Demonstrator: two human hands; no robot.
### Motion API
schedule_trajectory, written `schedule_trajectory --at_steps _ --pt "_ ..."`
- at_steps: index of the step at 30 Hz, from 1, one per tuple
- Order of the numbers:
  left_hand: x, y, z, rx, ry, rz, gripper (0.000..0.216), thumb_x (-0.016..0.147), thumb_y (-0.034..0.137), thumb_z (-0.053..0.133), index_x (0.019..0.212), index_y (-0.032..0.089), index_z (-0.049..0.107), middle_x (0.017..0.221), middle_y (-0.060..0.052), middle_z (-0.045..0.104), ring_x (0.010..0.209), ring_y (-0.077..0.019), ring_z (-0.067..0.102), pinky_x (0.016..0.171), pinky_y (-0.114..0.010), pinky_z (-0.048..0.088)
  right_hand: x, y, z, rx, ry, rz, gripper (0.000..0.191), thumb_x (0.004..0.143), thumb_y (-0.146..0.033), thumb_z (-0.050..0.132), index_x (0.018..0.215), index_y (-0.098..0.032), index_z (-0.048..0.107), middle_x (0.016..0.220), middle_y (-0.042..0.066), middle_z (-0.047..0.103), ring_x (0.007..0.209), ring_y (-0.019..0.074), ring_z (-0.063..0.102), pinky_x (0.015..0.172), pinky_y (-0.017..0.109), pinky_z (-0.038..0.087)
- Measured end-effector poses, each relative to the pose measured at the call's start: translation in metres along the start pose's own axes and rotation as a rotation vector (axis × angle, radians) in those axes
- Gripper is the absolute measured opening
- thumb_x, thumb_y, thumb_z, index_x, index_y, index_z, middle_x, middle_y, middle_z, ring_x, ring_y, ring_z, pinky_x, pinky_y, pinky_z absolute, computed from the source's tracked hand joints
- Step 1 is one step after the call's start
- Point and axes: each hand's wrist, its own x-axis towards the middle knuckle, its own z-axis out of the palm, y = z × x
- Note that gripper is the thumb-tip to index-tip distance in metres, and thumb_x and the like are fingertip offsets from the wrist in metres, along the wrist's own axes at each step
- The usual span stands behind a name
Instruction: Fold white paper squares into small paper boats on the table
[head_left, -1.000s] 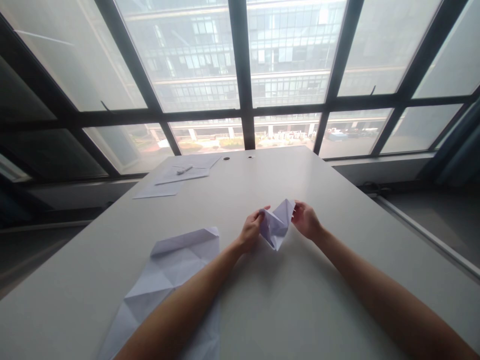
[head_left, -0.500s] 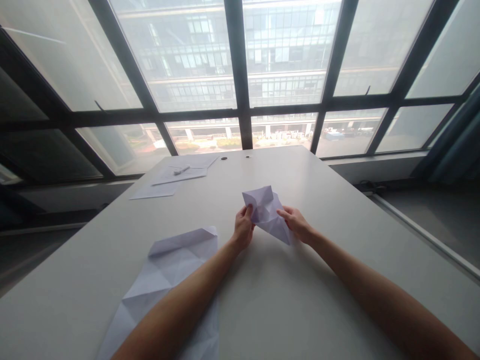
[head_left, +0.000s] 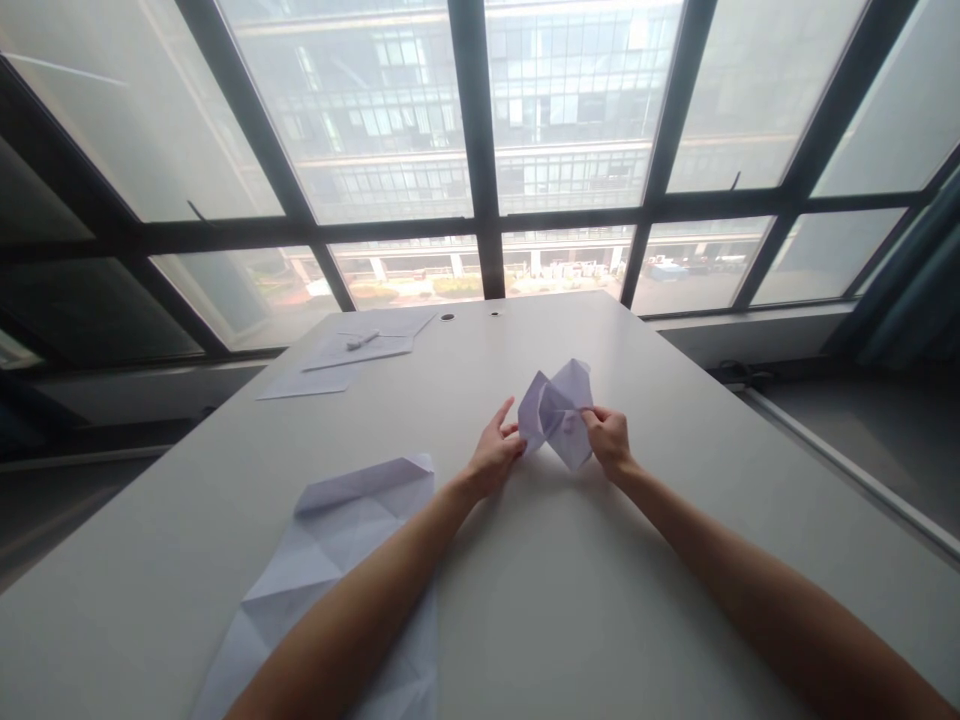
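A folded piece of white paper (head_left: 571, 425) is held up above the table, its flaps standing apart at several angles. My right hand (head_left: 606, 436) pinches its right side between thumb and fingers. At the paper's left edge is my left hand (head_left: 496, 455), thumb raised and fingers spread, with fingertips touching the lower left flap. Below my left forearm lies a larger creased sheet of paper (head_left: 337, 530), one top edge folded over and part of it covered by the arm.
The white table (head_left: 585, 600) reaches forward to large framed windows (head_left: 405, 120). Loose paper sheets (head_left: 315, 382) lie at its far left, with a small white object (head_left: 363, 341) on top. Two round holes mark the far edge. A curtain (head_left: 900, 280) hangs at right.
The folded paper has turned and shifted right, and its flaps now stand apart. My left thumb has come off the paper and points up; my right hand has turned with its pinch.
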Motion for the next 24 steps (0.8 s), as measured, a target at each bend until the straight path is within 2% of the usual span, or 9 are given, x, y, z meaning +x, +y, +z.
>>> schedule_trajectory --at_steps 5,8,11,15,17,19,21,24 --pt "0.000 0.006 -0.006 -0.177 -0.046 -0.052 0.107 0.060 0.002 0.069 0.154 0.027 0.024 0.101 -0.005 0.067 0.071 -0.0126 0.064 0.063 -0.022 0.049 0.020 0.005 -0.014 0.116 -0.100 0.130 0.030 0.068 -0.044 0.065 0.074 -0.015 0.070 0.066 0.003 0.066 0.058 0.0156 0.055 0.054 0.026 0.041" --pt "0.000 0.010 -0.008 -0.204 -0.016 -0.066 0.096 0.057 0.002 0.063 0.147 0.025 0.037 0.091 0.000 0.066 0.069 -0.0117 0.062 0.058 -0.019 0.046 0.031 0.009 -0.024 0.119 -0.132 0.197 0.029 0.067 -0.043 0.067 0.073 -0.015 0.070 0.064 0.003 0.066 0.056 0.0163 0.056 0.053 0.027 0.044" --pt "0.001 0.014 -0.007 -0.177 0.032 -0.043 0.076 0.063 0.011 0.062 0.137 0.024 0.050 0.087 0.001 0.066 0.067 -0.0119 0.061 0.052 -0.018 0.043 0.035 0.009 -0.033 0.071 -0.198 0.225 0.028 0.066 -0.039 0.069 0.076 -0.013 0.072 0.064 0.004 0.067 0.054 0.0167 0.057 0.050 0.026 0.043" --pt "-0.001 0.020 -0.004 -0.115 -0.081 -0.070 0.047 0.081 0.039 0.066 0.125 0.022 0.062 0.095 -0.004 0.070 0.074 -0.0163 0.066 0.058 -0.021 0.048 0.034 0.001 -0.039 -0.052 -0.371 0.151 0.031 0.071 -0.041 0.065 0.084 -0.014 0.073 0.067 0.002 0.067 0.055 0.0149 0.056 0.050 0.024 0.040" --pt "-0.001 0.020 -0.004 -0.105 -0.158 -0.091 0.048 0.083 0.054 0.067 0.118 0.020 0.067 0.095 -0.008 0.072 0.081 -0.0197 0.068 0.064 -0.024 0.051 0.033 0.000 -0.039 -0.117 -0.440 0.106 0.033 0.074 -0.044 0.062 0.084 -0.014 0.072 0.064 0.001 0.064 0.053 0.0136 0.052 0.050 0.024 0.037" --pt "0.001 0.016 -0.005 -0.093 -0.198 -0.062 0.052 0.079 0.058 0.072 0.110 0.016 0.071 0.094 -0.010 0.073 0.084 -0.0216 0.068 0.069 -0.026 0.052 0.031 0.001 -0.037 -0.180 -0.495 0.069 0.033 0.076 -0.045 0.059 0.080 -0.014 0.070 0.060 -0.001 0.060 0.051 0.0121 0.047 0.048 0.023 0.032" --pt "0.004 0.009 -0.006 -0.091 -0.165 -0.008 0.050 0.074 0.055 0.079 0.101 0.012 0.073 0.091 -0.010 0.073 0.081 -0.0212 0.068 0.073 -0.028 0.053 0.030 0.005 -0.034 -0.224 -0.522 0.017 0.032 0.077 -0.045 0.057 0.073 -0.014 0.066 0.056 -0.002 0.055 0.050 0.0110 0.041 0.048 0.023 0.027" --pt "0.009 0.000 -0.007 -0.176 0.004 0.090 0.047 0.073 0.053 0.081 0.096 0.012 0.073 0.090 -0.010 0.073 0.079 -0.0194 0.067 0.076 -0.029 0.053 0.030 0.011 -0.029 -0.277 -0.467 -0.113 0.032 0.079 -0.045 0.054 0.064 -0.017 0.057 0.054 -0.004 0.048 0.051 0.0109 0.037 0.049 0.023 0.024"
